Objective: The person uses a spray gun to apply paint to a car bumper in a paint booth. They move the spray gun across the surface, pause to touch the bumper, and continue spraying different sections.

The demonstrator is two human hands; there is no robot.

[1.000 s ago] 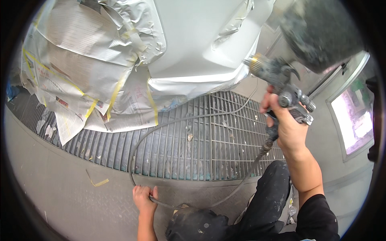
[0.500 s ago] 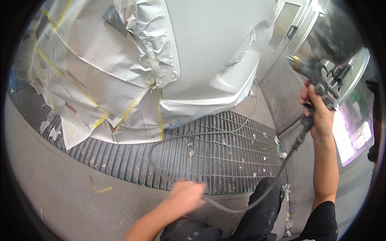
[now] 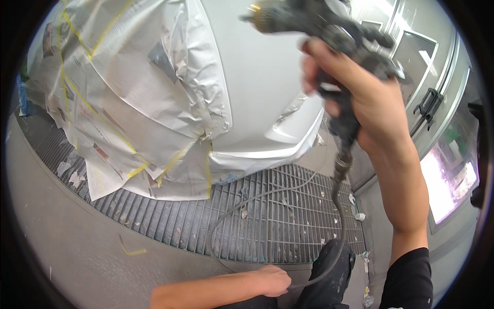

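Note:
My right hand [image 3: 355,90] is wrapped round the grip of a dark spray gun [image 3: 329,31], raised at the upper right. Its brass-coloured nozzle points left, in front of the pale silver car body panel [image 3: 254,87]. From the base of the grip an air hose [image 3: 338,206] hangs down and curves to my left hand [image 3: 270,281]. That hand is closed round the hose, low in front of my knees. Masking paper [image 3: 134,103] with yellow tape covers the car's left part. The gun's top is cut off by the upper edge.
A metal floor grating [image 3: 247,216] runs under the car, with paper scraps on it and the hose looped across. At the right stand a grey wall and a door with a dark handle [image 3: 428,105]. A bright window [image 3: 450,175] sits lower right.
My right hand and the spray gun have moved left and closer to the view, in front of the panel. My left hand has moved down and slightly right, still holding the hose.

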